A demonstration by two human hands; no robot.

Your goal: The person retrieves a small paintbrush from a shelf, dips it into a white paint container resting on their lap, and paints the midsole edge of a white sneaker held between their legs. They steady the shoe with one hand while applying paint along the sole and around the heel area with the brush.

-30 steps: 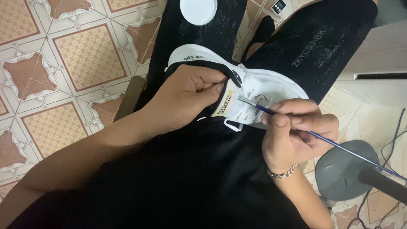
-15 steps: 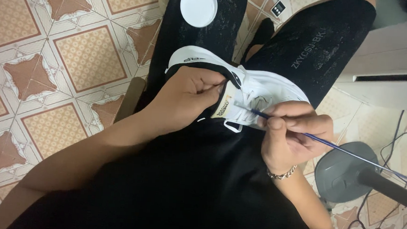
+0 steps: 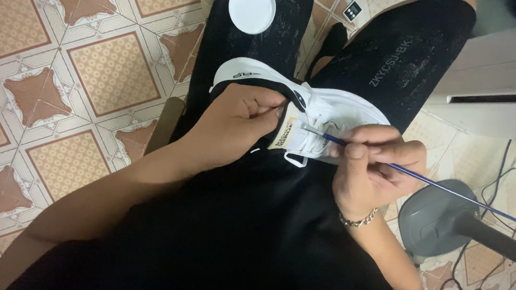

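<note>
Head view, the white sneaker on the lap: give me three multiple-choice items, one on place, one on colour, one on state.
1. Where does the white round lid lie?
A. on the person's thigh
B. on the tiled floor
C. inside the sneaker

2. What colour is the paintbrush handle?
A. red
B. blue
C. yellow

3. How is the white sneaker held?
A. left hand grips its collar
B. hangs by its laces
C. untouched

Answers: 1 A, it sits on the black trouser leg. 2 B, the thin handle in the right hand is blue. 3 A, the left fingers curl over the collar.
</note>
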